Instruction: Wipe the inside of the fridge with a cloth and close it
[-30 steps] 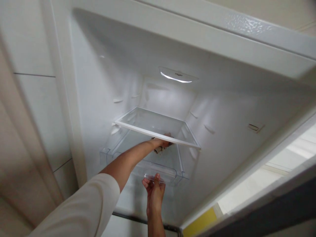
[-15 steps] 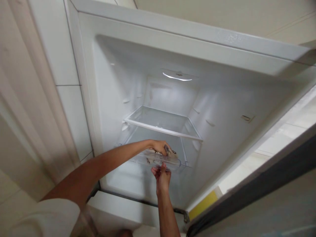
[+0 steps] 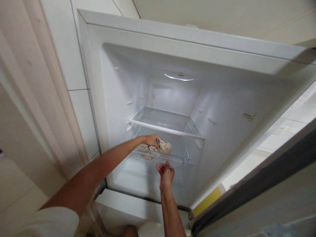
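My left hand [image 3: 152,140] reaches into an open refrigerator and is closed on a crumpled beige cloth [image 3: 165,147]. The cloth has dark printed marks and lies against a clear plastic drawer or shelf [image 3: 176,160], behind its front lip. Just below that front lip is my right hand [image 3: 166,174], palm turned up. Its thumb and fingers are pinched at the lower front edge of the clear plastic piece. The underside of the left fingers is hidden by the cloth.
A glass shelf [image 3: 168,115] with a white front trim sits above my hands. A light cover [image 3: 179,76] is on the ceiling of the refrigerator [image 3: 197,46]. The open door [image 3: 261,177] stands at the right, with a wooden frame [image 3: 32,65] at the left.
My left hand has slid the cloth leftward along the clear plastic piece. My right hand stays at its front edge. The whole view has shifted slightly.
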`<act>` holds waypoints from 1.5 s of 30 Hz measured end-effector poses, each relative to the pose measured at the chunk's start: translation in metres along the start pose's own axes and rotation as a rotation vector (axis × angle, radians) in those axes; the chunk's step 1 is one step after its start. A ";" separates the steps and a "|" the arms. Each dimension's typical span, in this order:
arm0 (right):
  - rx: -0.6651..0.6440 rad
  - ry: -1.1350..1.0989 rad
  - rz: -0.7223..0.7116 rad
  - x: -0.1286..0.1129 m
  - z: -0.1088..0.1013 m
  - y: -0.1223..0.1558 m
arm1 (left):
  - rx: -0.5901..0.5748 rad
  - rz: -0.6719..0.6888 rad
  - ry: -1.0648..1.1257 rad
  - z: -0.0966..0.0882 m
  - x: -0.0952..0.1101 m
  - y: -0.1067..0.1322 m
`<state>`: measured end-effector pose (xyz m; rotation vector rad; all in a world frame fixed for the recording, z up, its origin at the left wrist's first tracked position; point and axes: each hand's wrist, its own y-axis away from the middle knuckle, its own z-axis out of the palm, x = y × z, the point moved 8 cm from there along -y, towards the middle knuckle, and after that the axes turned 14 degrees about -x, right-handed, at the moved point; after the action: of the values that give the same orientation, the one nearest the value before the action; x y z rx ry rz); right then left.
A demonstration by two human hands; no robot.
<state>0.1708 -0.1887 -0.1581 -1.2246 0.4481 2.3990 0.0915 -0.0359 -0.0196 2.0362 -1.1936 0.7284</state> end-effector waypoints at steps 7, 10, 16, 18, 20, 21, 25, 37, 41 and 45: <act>-0.004 -0.008 0.005 0.001 0.000 0.002 | 0.125 -0.285 -0.338 -0.030 -0.022 0.053; 0.000 -0.009 0.010 0.001 -0.002 0.002 | 0.198 -0.434 -0.503 -0.033 -0.019 0.062; -0.017 -0.027 0.025 0.000 -0.002 0.004 | 0.411 -0.621 -0.760 -0.036 -0.002 0.086; -0.026 -0.031 0.039 0.000 -0.001 0.005 | 0.463 -0.650 -0.814 -0.038 0.002 0.093; -0.035 -0.024 0.045 -0.001 -0.001 0.006 | 0.497 -0.661 -0.857 -0.039 0.005 0.097; -0.038 -0.022 0.045 -0.001 -0.001 0.006 | 0.505 -0.661 -0.877 -0.039 0.006 0.098; -0.047 -0.027 0.047 -0.001 -0.002 0.006 | 0.500 -0.610 -0.967 -0.034 0.015 0.099; -0.060 -0.055 0.061 -0.003 0.000 0.012 | 0.379 -0.380 -1.211 -0.014 0.042 0.123; -0.064 -0.080 0.085 -0.003 0.000 0.013 | 0.344 -0.470 -1.195 -0.019 0.036 0.120; -0.068 -0.107 0.099 -0.006 0.001 0.015 | 0.317 -0.615 -1.120 -0.030 0.026 0.110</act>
<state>0.1660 -0.2023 -0.1518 -1.1187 0.4063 2.5683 0.0006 -0.0663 0.0467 2.9744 -0.8508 -0.6707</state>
